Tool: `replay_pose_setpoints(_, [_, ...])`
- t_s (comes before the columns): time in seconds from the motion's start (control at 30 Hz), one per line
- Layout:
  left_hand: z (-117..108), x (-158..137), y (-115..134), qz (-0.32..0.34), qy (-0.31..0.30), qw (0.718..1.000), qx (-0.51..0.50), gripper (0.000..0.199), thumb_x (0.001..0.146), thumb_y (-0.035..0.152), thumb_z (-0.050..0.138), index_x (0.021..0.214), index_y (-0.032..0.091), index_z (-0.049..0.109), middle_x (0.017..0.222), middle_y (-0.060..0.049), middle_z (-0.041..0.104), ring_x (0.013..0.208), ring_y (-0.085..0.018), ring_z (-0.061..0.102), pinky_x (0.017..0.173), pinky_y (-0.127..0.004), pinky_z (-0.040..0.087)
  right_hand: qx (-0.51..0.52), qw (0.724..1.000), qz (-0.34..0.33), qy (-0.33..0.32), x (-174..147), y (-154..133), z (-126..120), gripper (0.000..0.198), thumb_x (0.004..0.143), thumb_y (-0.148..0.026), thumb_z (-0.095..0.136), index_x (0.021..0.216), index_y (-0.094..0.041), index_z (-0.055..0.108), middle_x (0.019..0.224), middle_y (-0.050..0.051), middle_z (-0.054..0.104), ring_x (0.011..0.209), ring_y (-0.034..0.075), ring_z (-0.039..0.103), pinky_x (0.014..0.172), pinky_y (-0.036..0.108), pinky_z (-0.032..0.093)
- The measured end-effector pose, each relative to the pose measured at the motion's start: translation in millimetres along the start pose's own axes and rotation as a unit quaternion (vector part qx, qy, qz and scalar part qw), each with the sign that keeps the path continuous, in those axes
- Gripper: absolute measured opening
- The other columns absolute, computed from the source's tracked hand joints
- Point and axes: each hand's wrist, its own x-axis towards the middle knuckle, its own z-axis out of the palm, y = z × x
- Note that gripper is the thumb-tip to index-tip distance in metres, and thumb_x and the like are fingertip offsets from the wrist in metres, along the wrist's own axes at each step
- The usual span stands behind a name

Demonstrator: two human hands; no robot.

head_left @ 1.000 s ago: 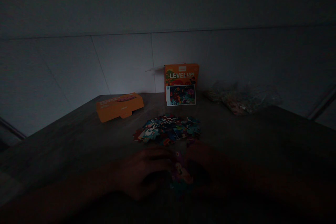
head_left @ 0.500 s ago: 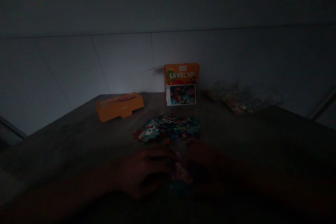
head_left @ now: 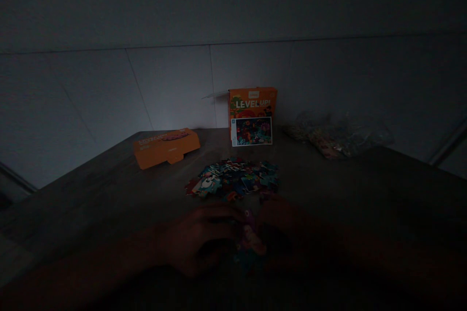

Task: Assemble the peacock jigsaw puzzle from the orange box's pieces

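Observation:
The light is very dim and much of both hands lies in shadow. My left hand (head_left: 193, 238) rests low on the table, its fingers and thumb curled against the left edge of a few joined jigsaw puzzle pieces (head_left: 251, 238), purple, pink and teal. On the other side my right hand (head_left: 288, 223) closes on the right edge of the same pieces; its fingertips are hardly visible. Just beyond the hands spreads a heap of loose puzzle pieces (head_left: 233, 177) in dark blue, teal, red and white.
Behind the heap, a picture card (head_left: 253, 131) leans on an upright orange box (head_left: 251, 99) marked "LEVEL UP!". An orange cardboard lid (head_left: 168, 148) lies at the left. Clear plastic bags (head_left: 335, 136) lie at the back right, near the wall (head_left: 175, 82).
The view has grown slightly darker. Both hands stay around the joined pieces, which have shifted very slightly to the left.

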Motion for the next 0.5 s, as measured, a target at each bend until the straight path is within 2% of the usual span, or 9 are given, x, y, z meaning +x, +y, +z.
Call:
replay_pose_setpoints(0.1, [-1.0,2.1,1.0,0.005,0.002,1.0,0.004,0.044,0.081,0.007,0.054,0.124,0.017,0.058,0.131,-0.015,0.058,0.122,-0.027,0.056,0.102,-0.042,0.052,-0.008,1.0,-0.005,0.011,0.4,-0.3,0.7,0.045,0.083,-0.059,0.066,0.097,-0.017,0.064,0.091,0.007,0.062,0.08,0.02,0.053,0.077,0.036,0.044])
replay_pose_setpoints(0.2, [-1.4,2.8,1.6,0.012,0.003,1.0,0.007,0.044,0.08,0.007,0.054,0.123,0.016,0.058,0.129,-0.016,0.059,0.122,-0.028,0.056,0.102,-0.041,0.052,-0.01,1.0,-0.016,0.015,0.8,0.6,1.5,0.044,0.083,-0.057,0.066,0.099,-0.017,0.064,0.091,0.007,0.063,0.08,0.019,0.054,0.083,0.038,0.044])
replay_pose_setpoints(0.37, [0.0,0.6,0.6,0.001,0.003,1.0,0.011,0.042,0.081,0.007,0.055,0.122,0.017,0.059,0.129,-0.015,0.059,0.121,-0.027,0.057,0.101,-0.042,0.052,-0.018,1.0,-0.014,0.01,1.0,1.5,1.5,0.042,0.084,-0.058,0.065,0.09,-0.017,0.064,0.085,0.006,0.061,0.075,0.018,0.052,0.073,0.034,0.042])
replay_pose_setpoints(0.5, [0.0,0.8,0.5,0.007,0.003,1.0,0.005,0.046,0.078,0.005,0.056,0.123,0.016,0.059,0.128,-0.016,0.059,0.12,-0.028,0.057,0.1,-0.042,0.053,-0.005,0.999,-0.033,0.01,1.3,2.0,1.3,0.039,0.086,-0.057,0.064,0.091,-0.018,0.063,0.084,0.004,0.06,0.075,0.017,0.051,0.072,0.032,0.041])
